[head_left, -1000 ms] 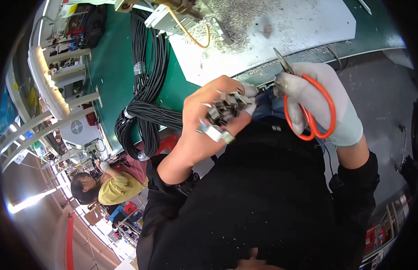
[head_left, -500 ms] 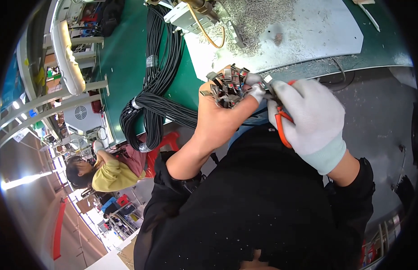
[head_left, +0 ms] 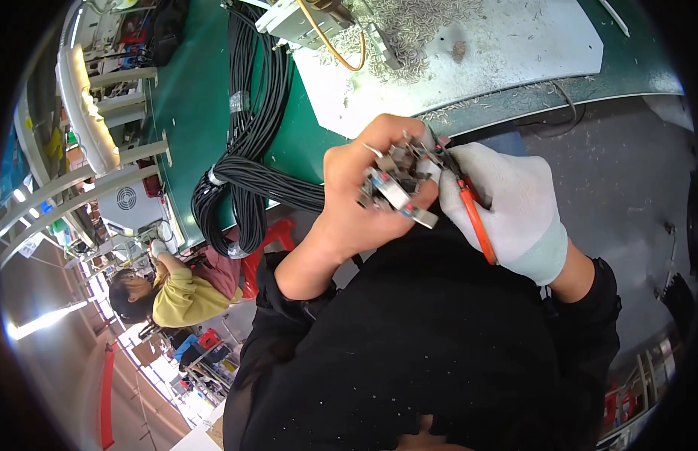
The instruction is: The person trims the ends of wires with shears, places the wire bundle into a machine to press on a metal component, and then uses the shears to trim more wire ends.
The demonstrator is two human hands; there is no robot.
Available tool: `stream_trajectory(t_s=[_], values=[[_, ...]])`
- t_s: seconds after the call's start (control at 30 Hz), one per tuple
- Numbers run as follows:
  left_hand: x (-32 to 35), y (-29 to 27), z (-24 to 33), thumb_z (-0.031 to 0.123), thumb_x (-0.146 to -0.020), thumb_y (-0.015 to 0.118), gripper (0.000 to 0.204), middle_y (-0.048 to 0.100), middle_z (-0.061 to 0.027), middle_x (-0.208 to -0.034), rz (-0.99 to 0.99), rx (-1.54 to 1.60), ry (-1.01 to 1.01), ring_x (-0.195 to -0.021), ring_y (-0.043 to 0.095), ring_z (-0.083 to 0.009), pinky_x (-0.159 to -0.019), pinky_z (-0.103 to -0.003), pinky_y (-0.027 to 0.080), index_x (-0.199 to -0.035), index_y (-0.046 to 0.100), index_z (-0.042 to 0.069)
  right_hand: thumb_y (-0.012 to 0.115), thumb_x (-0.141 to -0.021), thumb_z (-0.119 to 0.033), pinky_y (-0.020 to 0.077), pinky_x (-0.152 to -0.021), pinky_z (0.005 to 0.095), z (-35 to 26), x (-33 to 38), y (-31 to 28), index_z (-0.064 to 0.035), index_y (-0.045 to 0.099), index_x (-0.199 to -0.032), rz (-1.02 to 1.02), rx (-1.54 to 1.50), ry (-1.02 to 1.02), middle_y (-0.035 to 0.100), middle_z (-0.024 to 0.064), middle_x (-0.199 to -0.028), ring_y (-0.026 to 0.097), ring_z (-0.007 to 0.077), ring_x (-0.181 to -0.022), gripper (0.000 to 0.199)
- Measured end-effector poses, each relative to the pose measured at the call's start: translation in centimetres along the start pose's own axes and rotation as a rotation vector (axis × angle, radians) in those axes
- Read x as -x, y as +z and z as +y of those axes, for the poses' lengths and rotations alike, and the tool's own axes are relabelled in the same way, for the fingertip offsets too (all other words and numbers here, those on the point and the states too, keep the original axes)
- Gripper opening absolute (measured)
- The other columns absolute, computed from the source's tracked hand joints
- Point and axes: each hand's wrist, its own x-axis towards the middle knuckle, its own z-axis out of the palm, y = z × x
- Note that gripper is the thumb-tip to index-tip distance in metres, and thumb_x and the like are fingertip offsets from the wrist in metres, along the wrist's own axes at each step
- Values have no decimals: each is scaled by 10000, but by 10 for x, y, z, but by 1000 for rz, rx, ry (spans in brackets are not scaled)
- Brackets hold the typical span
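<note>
My bare left hand (head_left: 347,207) is closed around a bunch of metal cable connectors (head_left: 394,189), their ends fanned out above the palm. Pale coverings show on its thumb and a fingertip. My right hand (head_left: 514,203), in a white knit glove, grips pliers (head_left: 478,225) with orange-red handles. The jaws point up and left and meet the upper right edge of the bunch; whether they are closed on a piece is too small to tell. Black cables (head_left: 270,180) run from the coil on the table toward my left hand, which hides where they end.
Small metal bits (head_left: 409,45) lie scattered over a white board (head_left: 529,60) on the green table (head_left: 206,98). A machine (head_left: 304,26) stands at the board's far left. Leftward are a lamp (head_left: 89,113) and a co-worker in yellow (head_left: 185,299) beside a red stool (head_left: 277,237).
The connector bunch has tilted and turned toward me in my left hand. My right hand has shifted slightly left with the pliers, whose handles now point lower. The view has moved a little.
</note>
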Motion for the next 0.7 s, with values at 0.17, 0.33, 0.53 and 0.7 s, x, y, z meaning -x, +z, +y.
stream_trajectory(t_s=[0.17, 0.33, 0.53, 0.7], values=[[-4, 8, 6, -45, -670, 735, 310, 611, -25, -727, 185, 314, -381, -636, 579, -57, -597, -206, 468, -929, 570, -3, 666, -811, -87, 439, -503, 319, -2, -4, 0, -25, 627, -906, 44, 63, 9, 561, 136, -643, 581, 281, -535, 120], [0, 9, 0, -33, -710, 744, 250, 613, -10, -717, 141, 55, -181, -624, 573, -63, -575, -212, 460, -892, 575, -2, 661, -817, -105, 436, -502, 314, -3, -5, -2, -28, 629, -898, 61, 414, 4, 559, 130, -634, 550, 282, -516, 117], [-16, -4, 4, 24, -813, 712, 153, 592, 3, -703, -29, 542, -728, -589, 533, -77, -530, -228, 431, -909, 595, -2, 605, -879, -164, 427, -500, 318, 3, -14, -10, -20, 606, -812, -202, -250, 220, 554, 57, -602, 537, 169, -506, 159], [-7, -14, -35, 85, -865, 683, 129, 568, -12, -695, -130, 1050, -769, -594, 511, -97, -557, -250, 439, -925, 607, 0, 555, -922, -211, 389, -440, 259, 24, -17, 6, -9, 591, -795, -134, -346, 84, 528, 8, -574, 482, 61, -460, 241]])
